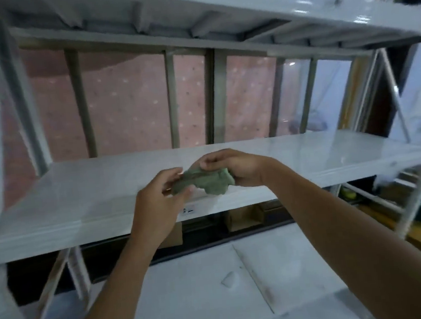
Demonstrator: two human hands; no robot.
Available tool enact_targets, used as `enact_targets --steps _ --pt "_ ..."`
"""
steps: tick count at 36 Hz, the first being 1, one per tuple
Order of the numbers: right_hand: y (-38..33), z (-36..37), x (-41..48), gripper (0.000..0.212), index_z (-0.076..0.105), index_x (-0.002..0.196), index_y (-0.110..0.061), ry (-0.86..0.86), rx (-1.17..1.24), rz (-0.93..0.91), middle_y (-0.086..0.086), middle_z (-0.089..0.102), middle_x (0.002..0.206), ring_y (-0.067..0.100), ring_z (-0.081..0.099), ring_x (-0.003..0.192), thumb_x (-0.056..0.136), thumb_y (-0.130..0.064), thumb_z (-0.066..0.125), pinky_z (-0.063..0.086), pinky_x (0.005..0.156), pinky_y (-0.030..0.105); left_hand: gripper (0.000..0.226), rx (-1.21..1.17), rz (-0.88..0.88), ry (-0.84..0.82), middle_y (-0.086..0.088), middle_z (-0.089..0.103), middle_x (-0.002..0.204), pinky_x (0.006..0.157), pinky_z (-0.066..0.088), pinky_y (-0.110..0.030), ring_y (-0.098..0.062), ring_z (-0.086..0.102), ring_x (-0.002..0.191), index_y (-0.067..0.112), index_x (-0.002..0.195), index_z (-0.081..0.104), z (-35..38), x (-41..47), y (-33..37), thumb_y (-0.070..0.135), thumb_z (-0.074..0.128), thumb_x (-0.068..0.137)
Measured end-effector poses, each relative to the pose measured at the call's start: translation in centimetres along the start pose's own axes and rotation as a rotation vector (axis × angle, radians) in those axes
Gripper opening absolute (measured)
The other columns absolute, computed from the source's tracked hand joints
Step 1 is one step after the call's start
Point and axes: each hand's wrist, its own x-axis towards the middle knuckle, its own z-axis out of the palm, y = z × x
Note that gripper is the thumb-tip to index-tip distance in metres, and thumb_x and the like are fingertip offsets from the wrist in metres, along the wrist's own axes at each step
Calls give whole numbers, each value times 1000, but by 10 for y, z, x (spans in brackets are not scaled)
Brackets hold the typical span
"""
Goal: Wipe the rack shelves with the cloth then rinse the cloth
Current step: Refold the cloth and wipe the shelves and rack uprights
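Note:
A crumpled green cloth (pixel 204 180) hangs between my two hands just above the front edge of the white middle shelf (pixel 91 195) of the rack. My left hand (pixel 157 206) pinches the cloth's left end. My right hand (pixel 236 168) grips its right part from above. Above it the underside of the upper shelf (pixel 189 13) shows, and a lower white shelf (pixel 193 299) lies beneath my forearms.
Grey rack uprights (pixel 81 102) stand behind the middle shelf against a pink dotted wall. Cardboard boxes (pixel 241 217) sit under the middle shelf. At the right are a slanted white brace (pixel 417 205), a wooden floor and blurred clutter.

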Motion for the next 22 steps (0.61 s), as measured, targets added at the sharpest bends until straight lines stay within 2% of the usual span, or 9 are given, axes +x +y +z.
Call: enact_targets --steps 2,4,7,10,12,14,17,20,22 --pt "11 -29 -40 34 61 128 -1 8 -7 9 20 64 120 32 59 105 102 -21 53 47 96 47 35 28 37 -42 15 70 105 75 50 -6 16 61 94 23 116 70 41 -4 13 21 82 84" --pt "23 -59 -81 35 61 127 1 35 2 21 25 61 124 35 59 107 100 -21 54 45 100 52 36 63 72 -106 12 72 107 76 46 -2 12 62 97 22 116 72 84 -8 29 24 84 82" --pt "39 -101 -145 37 57 128 5 105 1 44 27 60 124 33 60 107 101 -19 53 50 95 44 35 82 134 -187 13 73 104 75 44 -2 6 63 94 22 114 74 149 -20 61 23 85 81" --pt "57 -141 -208 40 56 129 6 190 29 81 29 59 129 36 58 111 100 -21 54 45 102 49 20 69 189 -197 13 74 94 77 50 -14 2 65 89 22 100 78 209 -32 94 20 84 81" --pt "69 -166 -248 43 56 129 7 257 80 84 29 55 134 38 57 116 99 -24 55 39 110 54 11 14 165 -208 14 75 87 75 51 -17 -1 66 84 23 90 78 248 -38 114 21 84 81" --pt "79 -186 -287 42 57 129 5 318 122 80 28 55 135 37 57 117 102 -27 51 37 112 54 6 -27 133 -228 15 74 82 69 49 -16 -1 65 81 25 85 78 286 -44 133 23 82 81" --pt "88 -214 -342 48 59 128 -3 377 181 75 22 58 133 31 59 118 104 -40 42 47 106 42 4 -77 93 -255 13 74 76 67 51 -24 -2 65 75 23 82 77 338 -49 156 23 80 82" --pt "102 -243 -387 66 54 137 -8 421 173 69 18 54 140 31 54 129 95 -58 48 42 110 44 6 -123 70 -293 12 74 73 68 54 -33 -4 66 70 24 78 77 384 -49 174 26 81 81" --pt "114 -259 -414 72 49 141 -7 435 180 38 20 52 141 34 51 131 91 -58 55 41 111 47 7 -140 51 -320 11 73 72 69 55 -34 -10 68 72 24 75 76 411 -47 184 27 80 81"
